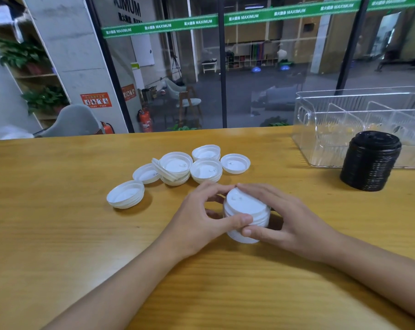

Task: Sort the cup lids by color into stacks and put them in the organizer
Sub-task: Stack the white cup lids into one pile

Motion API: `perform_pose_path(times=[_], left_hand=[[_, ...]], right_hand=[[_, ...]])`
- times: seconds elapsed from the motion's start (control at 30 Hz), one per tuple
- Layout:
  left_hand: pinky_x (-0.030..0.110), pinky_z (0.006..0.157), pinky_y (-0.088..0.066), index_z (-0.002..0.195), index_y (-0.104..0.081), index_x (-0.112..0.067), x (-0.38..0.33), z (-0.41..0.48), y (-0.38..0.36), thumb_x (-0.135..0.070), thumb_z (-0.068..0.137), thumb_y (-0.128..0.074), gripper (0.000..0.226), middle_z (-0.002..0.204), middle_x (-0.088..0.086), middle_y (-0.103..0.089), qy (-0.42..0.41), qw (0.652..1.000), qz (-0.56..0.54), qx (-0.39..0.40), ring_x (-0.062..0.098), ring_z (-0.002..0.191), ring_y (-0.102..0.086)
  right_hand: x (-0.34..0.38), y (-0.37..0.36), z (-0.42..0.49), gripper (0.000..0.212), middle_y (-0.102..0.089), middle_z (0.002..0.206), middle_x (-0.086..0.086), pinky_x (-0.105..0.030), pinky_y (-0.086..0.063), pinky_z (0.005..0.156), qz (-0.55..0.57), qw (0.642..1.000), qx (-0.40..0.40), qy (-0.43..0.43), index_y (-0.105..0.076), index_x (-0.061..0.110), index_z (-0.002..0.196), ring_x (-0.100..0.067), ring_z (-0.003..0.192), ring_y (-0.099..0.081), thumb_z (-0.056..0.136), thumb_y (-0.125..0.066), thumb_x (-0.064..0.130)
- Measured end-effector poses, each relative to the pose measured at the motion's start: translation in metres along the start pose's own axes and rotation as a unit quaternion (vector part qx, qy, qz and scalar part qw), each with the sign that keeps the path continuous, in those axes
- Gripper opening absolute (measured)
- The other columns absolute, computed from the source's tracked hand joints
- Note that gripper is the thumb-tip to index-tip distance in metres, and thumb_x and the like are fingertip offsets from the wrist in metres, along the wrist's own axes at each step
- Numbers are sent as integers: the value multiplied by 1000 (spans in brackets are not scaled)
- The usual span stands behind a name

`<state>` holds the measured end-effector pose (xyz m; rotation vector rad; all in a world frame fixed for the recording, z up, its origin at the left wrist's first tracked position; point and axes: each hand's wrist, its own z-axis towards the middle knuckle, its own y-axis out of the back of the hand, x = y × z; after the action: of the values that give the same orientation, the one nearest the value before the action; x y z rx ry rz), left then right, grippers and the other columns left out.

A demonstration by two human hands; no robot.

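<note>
Since several loose white lids point(178, 167) are spread over the wooden table point(58, 234) at about eleven o'clock from the hands, the white sorting is judged unfinished. Most are turned rim-up, a few are nested together, and a single lid point(125, 194) is set apart at eight o'clock of the group.

Nearer the viewer, a short white stack point(247, 214) is gripped between both hands. The left hand point(201, 222) is curled round its nine o'clock side with the thumb pressed on the near edge. The right hand point(290, 220) is wrapped round its three o'clock side. The stack is seen top-side up, its rims showing as layered bands, with small holes near the far edge. Whether it rests on the table cannot be told.

At two o'clock from it, a tall black lid stack point(371, 160) stands upright and neat. As no loose black lids are seen, that colour is judged done. Just behind it, the clear divided organizer point(306, 129) is seen. No lids can be made out inside, so both stacks are judged yet to be loaded.
</note>
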<state>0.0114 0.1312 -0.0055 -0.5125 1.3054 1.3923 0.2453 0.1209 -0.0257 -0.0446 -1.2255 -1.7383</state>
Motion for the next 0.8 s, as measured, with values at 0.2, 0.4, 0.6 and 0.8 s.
perform_pose_path(times=[0.2, 0.4, 0.6, 0.8], left_hand=[[28, 86, -59, 126, -74, -35, 5, 0, -1, -39, 72, -96, 58, 119, -18, -66, -5, 1000, -12, 0, 0, 116, -64], [26, 89, -55, 127, -74, -31, 15, 6, 9, -59, 93, -61, 45, 119, -17, -69, -50, 998, 36, -30, 5, 117, -65], [34, 111, -47, 138, -66, -13, 55, 40, 25, -9, 97, -69, 42, 136, -2, -67, -105, 935, 321, -110, 15, 130, -59], [38, 104, -51, 144, -63, -18, 52, 55, 22, -14, 102, -63, 41, 134, 0, -71, -77, 924, 359, -107, 21, 128, -62]], right_hand=[[1, 1, 0, 73, -50, 153, 21, -12, -34, 114, -3, 1000, 4, -9, -49, 25, 155, 2, 142, -48, 92, -78, 47], [-1, 0, 0, 74, -49, 154, 21, -13, -34, 114, -25, 1000, 0, -11, -49, 28, 155, 4, 141, -48, 91, -74, 57], [-5, -2, 1, 74, -53, 149, 19, -7, -31, 111, -34, 998, -48, -38, -52, 26, 153, 8, 137, -48, 89, -75, 57], [-6, -2, 1, 73, -53, 148, 19, -10, -33, 112, -31, 997, -41, -50, -51, 27, 153, 5, 137, -49, 90, -75, 56]])
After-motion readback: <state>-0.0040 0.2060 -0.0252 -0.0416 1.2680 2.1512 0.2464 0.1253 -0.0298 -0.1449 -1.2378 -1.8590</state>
